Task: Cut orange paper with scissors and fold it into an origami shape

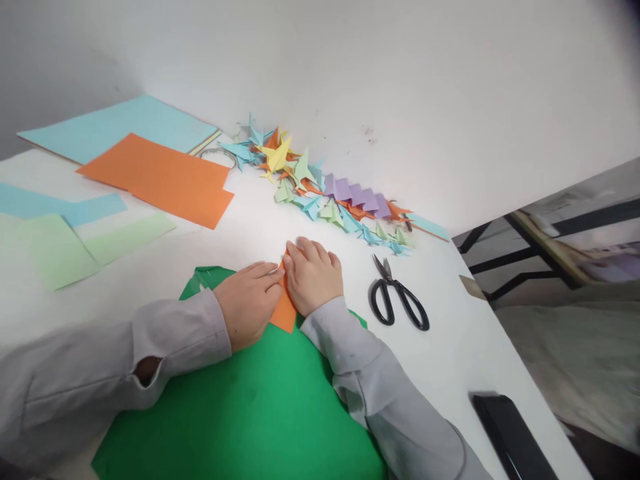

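Both hands meet over a small folded piece of orange paper (285, 313) near the far edge of a green surface (250, 407). My left hand (250, 303) presses its fingertips on the paper's left side. My right hand (315, 275) grips the upper part between curled fingers and thumb, hiding the top fold. The pointed lower end of the paper shows between the hands. To the right of my right hand lie black-handled scissors (393, 293), blades slightly apart and pointing away.
Many-coloured folded paper cranes (300, 173) line the wall. Orange sheets (160, 180), blue sheets (120, 127) and green pieces (65, 253) lie left, beside a tape roll (219, 157). A black object (513, 437) rests near the table's right edge.
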`<control>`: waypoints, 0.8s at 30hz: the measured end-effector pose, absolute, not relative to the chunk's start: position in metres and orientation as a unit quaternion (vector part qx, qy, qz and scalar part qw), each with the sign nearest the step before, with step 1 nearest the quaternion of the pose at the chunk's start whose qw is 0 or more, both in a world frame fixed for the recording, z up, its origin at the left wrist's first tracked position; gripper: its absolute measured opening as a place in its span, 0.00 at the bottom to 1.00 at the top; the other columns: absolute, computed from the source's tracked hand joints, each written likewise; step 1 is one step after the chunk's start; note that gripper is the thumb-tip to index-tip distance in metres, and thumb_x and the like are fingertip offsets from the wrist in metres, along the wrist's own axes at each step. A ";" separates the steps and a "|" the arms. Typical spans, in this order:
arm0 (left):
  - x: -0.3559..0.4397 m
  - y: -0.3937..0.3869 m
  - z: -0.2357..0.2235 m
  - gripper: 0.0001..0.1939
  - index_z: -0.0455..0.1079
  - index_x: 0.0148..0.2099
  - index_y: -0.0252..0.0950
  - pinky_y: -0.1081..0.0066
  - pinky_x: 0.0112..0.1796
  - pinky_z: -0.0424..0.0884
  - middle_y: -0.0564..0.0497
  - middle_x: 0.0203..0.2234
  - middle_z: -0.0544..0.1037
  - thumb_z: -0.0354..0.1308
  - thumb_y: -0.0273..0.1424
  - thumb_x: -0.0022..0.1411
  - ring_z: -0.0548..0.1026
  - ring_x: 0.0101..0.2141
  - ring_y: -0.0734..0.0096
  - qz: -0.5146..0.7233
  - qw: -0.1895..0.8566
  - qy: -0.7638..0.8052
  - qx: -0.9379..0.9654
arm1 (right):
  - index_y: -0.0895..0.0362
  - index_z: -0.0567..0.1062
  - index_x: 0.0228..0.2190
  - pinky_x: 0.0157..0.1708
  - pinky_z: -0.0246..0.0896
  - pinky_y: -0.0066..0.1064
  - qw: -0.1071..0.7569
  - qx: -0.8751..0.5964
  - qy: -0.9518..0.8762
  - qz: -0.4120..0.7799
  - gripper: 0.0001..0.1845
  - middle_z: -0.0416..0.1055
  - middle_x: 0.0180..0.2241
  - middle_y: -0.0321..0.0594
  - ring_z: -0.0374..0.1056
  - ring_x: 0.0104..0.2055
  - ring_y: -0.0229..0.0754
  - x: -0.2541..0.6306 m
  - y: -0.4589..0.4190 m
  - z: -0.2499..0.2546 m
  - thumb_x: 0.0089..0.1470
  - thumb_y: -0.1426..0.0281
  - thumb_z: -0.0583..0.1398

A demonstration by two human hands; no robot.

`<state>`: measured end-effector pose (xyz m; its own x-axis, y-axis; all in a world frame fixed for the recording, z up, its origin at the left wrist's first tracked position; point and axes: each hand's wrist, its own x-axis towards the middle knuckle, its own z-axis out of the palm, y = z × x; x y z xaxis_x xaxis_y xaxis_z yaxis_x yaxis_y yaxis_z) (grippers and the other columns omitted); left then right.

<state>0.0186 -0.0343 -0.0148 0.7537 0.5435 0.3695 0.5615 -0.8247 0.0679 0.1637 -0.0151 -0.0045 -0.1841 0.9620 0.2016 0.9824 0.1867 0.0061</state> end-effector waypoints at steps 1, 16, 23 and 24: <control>0.019 -0.035 -0.015 0.14 0.70 0.40 0.23 0.60 0.53 0.60 0.37 0.41 0.74 0.48 0.25 0.56 0.67 0.47 0.58 -0.188 0.024 -0.294 -0.937 | 0.52 0.66 0.49 0.49 0.49 0.44 0.073 -0.635 -0.766 -0.068 0.20 0.61 0.54 0.43 0.54 0.54 0.48 0.164 -0.013 -0.004 0.59 0.65 0.44; 0.025 -0.067 -0.013 0.15 0.72 0.40 0.23 0.56 0.47 0.64 0.34 0.38 0.75 0.48 0.27 0.57 0.70 0.43 0.55 -0.216 0.111 -0.333 -0.911 | 0.52 0.66 0.49 0.50 0.46 0.50 0.076 -0.633 -0.764 -0.101 0.20 0.58 0.55 0.43 0.51 0.56 0.51 0.164 -0.010 -0.005 0.59 0.65 0.44; 0.027 -0.080 -0.004 0.14 0.73 0.29 0.28 0.59 0.36 0.69 0.38 0.27 0.77 0.47 0.26 0.58 0.73 0.34 0.59 -0.237 0.131 -0.334 -0.903 | 0.50 0.64 0.50 0.51 0.45 0.50 0.064 -0.633 -0.763 -0.111 0.21 0.57 0.56 0.41 0.50 0.57 0.51 0.166 -0.008 -0.007 0.60 0.64 0.41; 0.027 -0.080 -0.004 0.14 0.73 0.28 0.28 0.58 0.35 0.69 0.38 0.26 0.77 0.47 0.26 0.58 0.73 0.34 0.59 -0.236 0.131 -0.333 -0.903 | 0.50 0.64 0.50 0.50 0.46 0.50 0.060 -0.636 -0.761 -0.109 0.21 0.57 0.56 0.41 0.50 0.57 0.51 0.166 -0.008 -0.007 0.60 0.64 0.42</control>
<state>0.0272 -0.0802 -0.0041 0.6661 0.5402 0.5144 0.6638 -0.7437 -0.0786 0.1659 -0.0082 -0.0066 -0.1827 0.9559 0.2299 0.9821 0.1663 0.0888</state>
